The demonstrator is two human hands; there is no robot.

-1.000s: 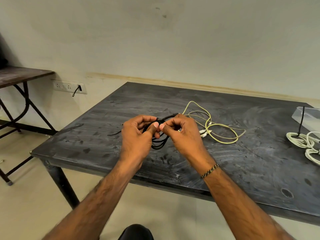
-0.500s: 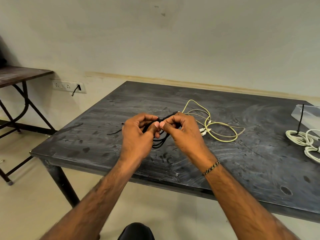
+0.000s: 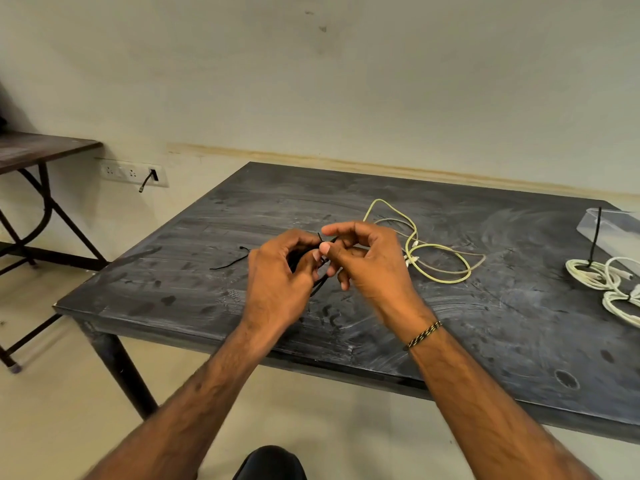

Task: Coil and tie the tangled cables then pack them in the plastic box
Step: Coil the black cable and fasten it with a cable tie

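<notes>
**Inspector A:** Since half a second ago, the right hand is lifting its fingers away from the bundle; its index finger is now standing clear above while thumb and another finger are still pinching a thin black tie end. The left hand is staying clamped around the coiled black cable.

**Inspector B:** Progress on the task?

**Inspector A:** Partial. At the far right, two white cable coils are lying bound beside the plastic box, outside it; what the box is holding cannot be told. A black tie is standing up from one coil. The black cable is being tied in the middle. The yellow cable is lying loose just right of the hands, not yet coiled. A spare black tie is resting left of the hands.

**Inspector B:** Edges and room?

**Inspector A:** Both hands are working above the table, inside its near edge. Bare surface is lying between the yellow cable and the box, so the path rightward is looking open. The left corner is sitting close to the spare tie.
</notes>
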